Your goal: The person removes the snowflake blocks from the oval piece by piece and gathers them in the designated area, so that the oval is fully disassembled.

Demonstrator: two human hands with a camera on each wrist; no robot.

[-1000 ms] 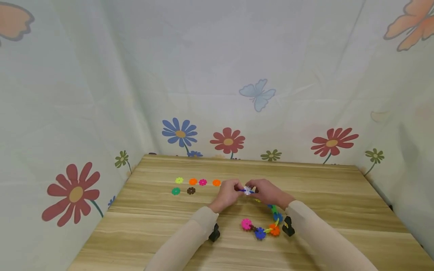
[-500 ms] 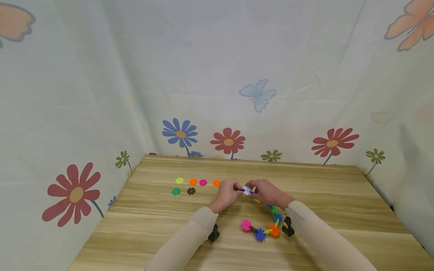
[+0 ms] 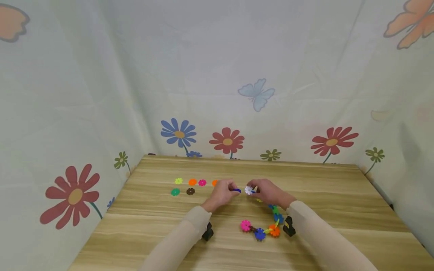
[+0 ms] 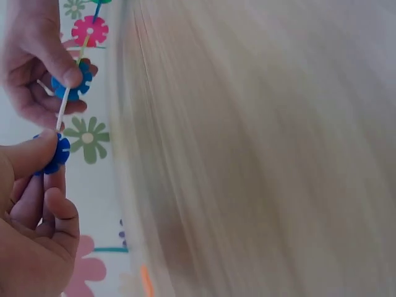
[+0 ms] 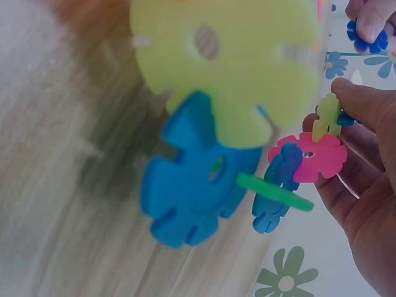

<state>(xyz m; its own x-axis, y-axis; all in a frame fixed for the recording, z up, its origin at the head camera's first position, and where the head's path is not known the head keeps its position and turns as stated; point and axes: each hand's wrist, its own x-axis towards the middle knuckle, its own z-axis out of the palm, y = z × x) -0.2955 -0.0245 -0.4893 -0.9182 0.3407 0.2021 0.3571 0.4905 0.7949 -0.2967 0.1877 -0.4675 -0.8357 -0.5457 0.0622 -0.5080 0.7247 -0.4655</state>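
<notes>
My left hand [image 3: 222, 194] pinches a dark blue interlocking disc [image 3: 237, 191] between thumb and fingers. Facing it is my right hand [image 3: 268, 191], whose thumb and fingers grip a light blue interlocking disc [image 4: 80, 80] near one end of a linked chain. A white disc [image 3: 249, 190] stands out beyond that grip as the chain's end piece, with a small gap between it and the dark blue disc. Behind the grip come yellow-green, pink [image 5: 318, 158], blue and green discs. The chain curves down to the table and ends at a pink disc [image 3: 245, 226].
Loose discs lie at the left of the wooden table [image 3: 135, 210]: yellow [image 3: 178, 181], orange [image 3: 192, 182], pink [image 3: 202, 183], green [image 3: 175, 192] and brown [image 3: 190, 191]. Another orange disc [image 3: 214, 183] is partly behind my left hand. A flower-printed curtain [image 3: 203, 75] surrounds the table.
My left hand has drawn slightly left with the dark blue disc, opening a gap to the white disc. The white disc now shows more of its face. My right hand has hardly moved.
</notes>
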